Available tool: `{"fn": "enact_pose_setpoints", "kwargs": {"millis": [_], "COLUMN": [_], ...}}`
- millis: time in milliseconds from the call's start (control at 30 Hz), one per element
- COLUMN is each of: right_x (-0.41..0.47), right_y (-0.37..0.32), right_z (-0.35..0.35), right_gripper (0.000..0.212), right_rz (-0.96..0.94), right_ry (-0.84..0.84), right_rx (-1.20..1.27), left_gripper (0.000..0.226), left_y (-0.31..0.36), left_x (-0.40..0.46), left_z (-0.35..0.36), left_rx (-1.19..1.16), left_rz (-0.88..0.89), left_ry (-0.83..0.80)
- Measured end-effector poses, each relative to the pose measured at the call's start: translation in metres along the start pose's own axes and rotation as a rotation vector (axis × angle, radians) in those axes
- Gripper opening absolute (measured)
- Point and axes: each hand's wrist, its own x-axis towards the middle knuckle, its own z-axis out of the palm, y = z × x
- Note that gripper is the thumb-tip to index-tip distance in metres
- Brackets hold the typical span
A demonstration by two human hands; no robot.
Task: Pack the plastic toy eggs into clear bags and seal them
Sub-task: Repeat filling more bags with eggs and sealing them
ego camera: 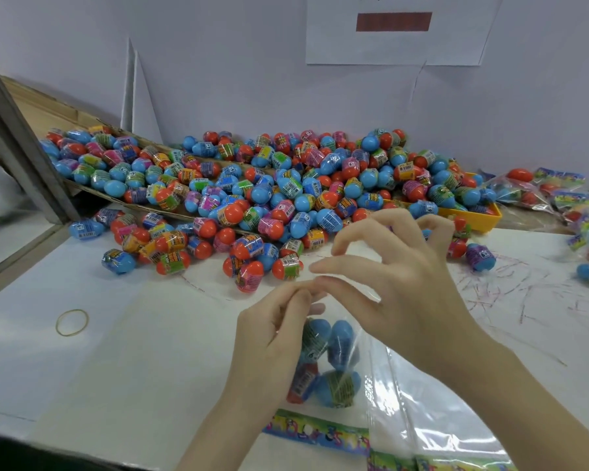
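Pinching the top of a clear bag [334, 355] between curled fingers, the left hand [272, 331] is holding it up just above the white table [123, 351]. Blue toy eggs in the bag [337, 385] are hanging below that grip, with at least one red end showing at the bottom left. The right hand [388, 277] is hovering just above and beside the left, fingers curled and spread apart, thumb and forefinger reaching toward the bag's mouth; whether they are actually touching the plastic, I cannot tell. Behind both hands, a big heap of loose red and blue eggs [269, 192] is spilling across the table, some over a cardboard flap [92, 193] on the left and a yellow tray [480, 215] on the right. Filled bags [551, 195] are lying at the far right. A rubber band [72, 321] is resting well to the left. Empty clear bags [432, 413] with printed header cards [317, 430] are lying near the front edge.
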Motion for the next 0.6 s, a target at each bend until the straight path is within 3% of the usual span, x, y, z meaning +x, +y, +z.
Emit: {"fn": "enact_pose_setpoints", "kwargs": {"millis": [167, 333, 500, 600], "right_x": [0.006, 0.007, 0.007, 0.011], "right_y": [-0.002, -0.007, -0.007, -0.008], "right_z": [0.001, 0.000, 0.000, 0.000], "right_gripper": [0.005, 0.016, 0.019, 0.019], "right_rz": [-0.073, -0.195, -0.264, -0.277], "right_ry": [-0.024, 0.003, 0.001, -0.010], "right_rx": [-0.125, -0.332, -0.373, -0.367], "left_gripper": [0.025, 0.032, 0.017, 0.020], "left_y": [0.001, 0.000, 0.001, 0.000], "left_x": [-0.002, -0.002, -0.003, -0.001], "left_z": [-0.001, -0.001, 0.000, -0.002], "left_rx": [0.139, 0.249, 0.280, 0.327], "left_rz": [0.071, 0.127, 0.155, 0.198], "left_ry": [-0.033, -0.009, -0.034, -0.029]}}
